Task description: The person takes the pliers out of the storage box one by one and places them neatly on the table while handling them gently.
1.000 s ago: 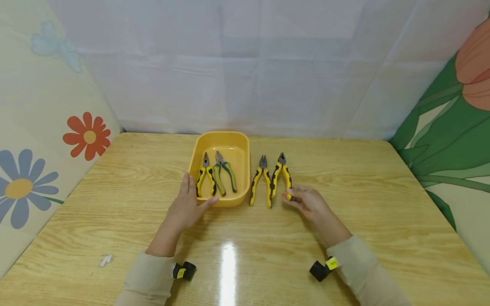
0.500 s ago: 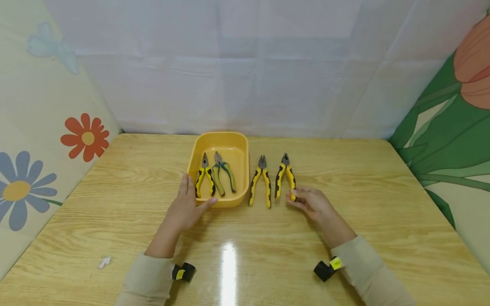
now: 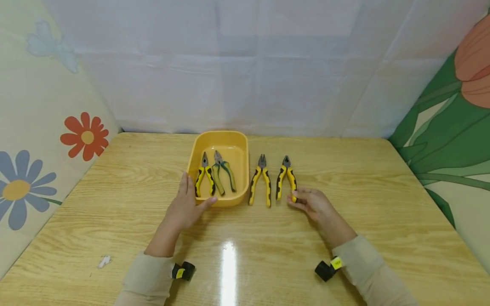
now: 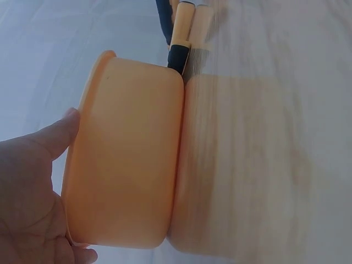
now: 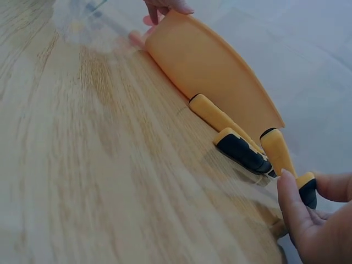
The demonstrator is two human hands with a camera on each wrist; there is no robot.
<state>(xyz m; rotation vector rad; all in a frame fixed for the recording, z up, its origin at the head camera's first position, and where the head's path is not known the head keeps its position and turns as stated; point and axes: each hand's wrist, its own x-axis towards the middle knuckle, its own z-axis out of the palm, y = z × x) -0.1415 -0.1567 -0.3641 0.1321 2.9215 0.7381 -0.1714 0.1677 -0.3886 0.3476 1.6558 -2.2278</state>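
Observation:
My right hand [image 3: 314,204] pinches the right handle end of yellow-and-black pliers [image 3: 286,162], whose handles are spread and whose head points away from me. In the right wrist view, thumb and fingers grip that handle [image 5: 278,151]. Just to the left lies a second yellow-and-black pair of pliers [image 3: 262,163]. My left hand [image 3: 184,209] rests on the near left corner of a yellow tray [image 3: 240,170], thumb along the front rim and straight fingers on the left side. Inside the tray lie yellow-and-black pliers [image 3: 205,163] and green-handled pliers [image 3: 218,158], side by side.
The wooden table [image 3: 344,174] runs back to a white cloth backdrop [image 3: 291,85]. Flower-printed panels stand on both sides. A small white scrap [image 3: 104,261] lies at the front left. Each sleeve carries a black wrist camera, such as the right one [image 3: 324,270].
My right hand has shifted the right-hand pliers a little to the right, opening a gap from the neighbouring pair, then slightly nearer me. The left hand and tray stay put.

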